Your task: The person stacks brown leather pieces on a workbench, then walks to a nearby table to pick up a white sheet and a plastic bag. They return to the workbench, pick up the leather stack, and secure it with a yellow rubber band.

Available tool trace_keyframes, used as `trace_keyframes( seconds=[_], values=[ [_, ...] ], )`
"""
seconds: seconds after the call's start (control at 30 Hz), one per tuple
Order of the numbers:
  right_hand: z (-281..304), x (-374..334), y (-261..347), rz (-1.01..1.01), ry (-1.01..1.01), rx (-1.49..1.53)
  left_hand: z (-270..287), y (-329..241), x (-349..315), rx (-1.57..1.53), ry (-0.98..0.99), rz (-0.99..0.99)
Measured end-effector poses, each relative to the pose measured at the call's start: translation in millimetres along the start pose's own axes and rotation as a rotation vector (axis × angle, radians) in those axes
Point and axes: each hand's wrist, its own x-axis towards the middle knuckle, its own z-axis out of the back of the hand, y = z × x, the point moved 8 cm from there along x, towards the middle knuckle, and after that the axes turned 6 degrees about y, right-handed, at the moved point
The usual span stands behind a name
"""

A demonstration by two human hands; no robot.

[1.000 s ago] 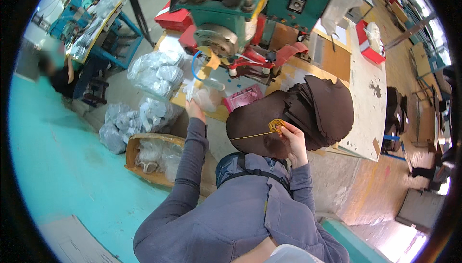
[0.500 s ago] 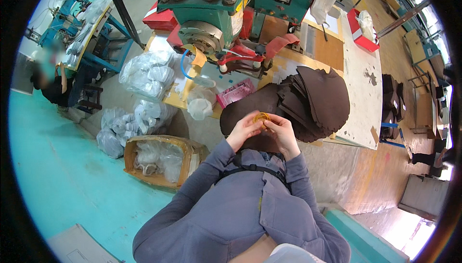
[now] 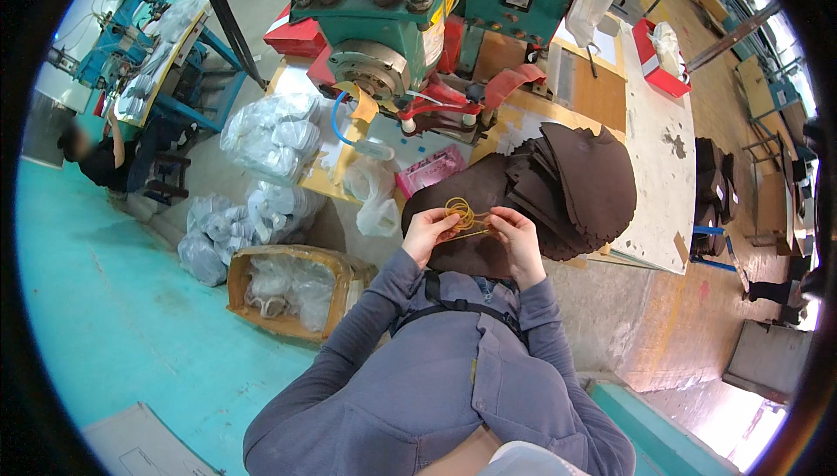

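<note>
A pale surface (image 3: 649,127) in a workshop carries a green press machine (image 3: 392,14), a pink tray (image 3: 432,171) and a fanned stack of dark brown cut sheets (image 3: 580,184). Clear plastic bags (image 3: 270,132) and a cardboard box (image 3: 288,289) sit on the turquoise floor (image 3: 105,302) to the left. The yellow rubber bands (image 3: 462,214) are thin loops, tangled together, held above the brown sheets. The left hand (image 3: 427,234) and right hand (image 3: 516,236) pinch them from either side, fingers curled narrow.
</note>
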Motion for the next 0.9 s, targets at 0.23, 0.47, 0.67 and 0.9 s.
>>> trace_keyframes(
  seconds=[0.23,0.47,0.67,0.9],
  values=[
    [-7.4,-2.7,2.4,-0.002,0.113,0.257,20.4,6.5,1.5,0.049,-0.003,0.001],
    [-1.6,-3.1,1.3,-0.034,0.118,0.370,39.9,-17.2,-6.5,0.148,-0.061,-0.075],
    [-7.8,-7.5,9.4,-0.006,0.124,0.267,78.9,-64.6,19.7,0.756,-0.321,-0.487],
    [-18.3,-22.9,31.3,0.082,0.079,0.331,59.1,-57.1,74.4,1.333,-0.220,-0.462]
  ],
)
